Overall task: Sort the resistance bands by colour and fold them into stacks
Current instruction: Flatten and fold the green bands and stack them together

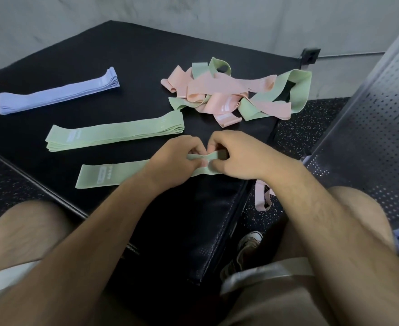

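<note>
While pinched, green band (pixel 113 174) between hands.

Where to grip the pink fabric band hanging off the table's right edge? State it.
Grip the pink fabric band by its dangling loop, coming from the right of the black table, below the edge. The loop hangs free over the floor; its upper end is hidden behind the right hand.

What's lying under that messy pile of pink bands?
Under the pink bands, several loose green bands poke out on the black mat. How many more lie beneath is covered.
</note>
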